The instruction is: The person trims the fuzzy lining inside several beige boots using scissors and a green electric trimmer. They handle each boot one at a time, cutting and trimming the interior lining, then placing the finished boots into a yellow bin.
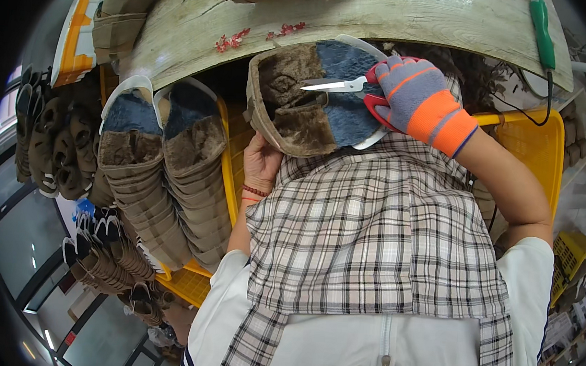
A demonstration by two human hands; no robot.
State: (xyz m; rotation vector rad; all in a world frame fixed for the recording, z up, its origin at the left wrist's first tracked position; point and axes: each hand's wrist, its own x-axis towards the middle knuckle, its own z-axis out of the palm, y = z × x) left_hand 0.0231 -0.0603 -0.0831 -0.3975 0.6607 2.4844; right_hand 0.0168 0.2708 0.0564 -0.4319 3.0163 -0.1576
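Observation:
My right hand (420, 100), in a grey and orange glove, is closed around the red handles of a pair of scissors (345, 86). The blades point left over a pair of plush-lined shoe uppers (304, 125), brown and blue inside with a pale rim. My bare left hand (261, 161), with a red bead bracelet and a cord at the wrist, grips the lower left edge of these uppers; its fingertips are hidden behind them. The uppers lie tilted over my lap, against the table edge. Whether the blades touch the lining I cannot tell.
Two long stacks of similar uppers (129, 160) lean at my left by a yellow crate (228, 178). Ahead is a pale wooden table (195, 31) with red scraps (232, 40). A green-handled corded tool (539, 30) sits at its right, above another yellow crate (549, 158).

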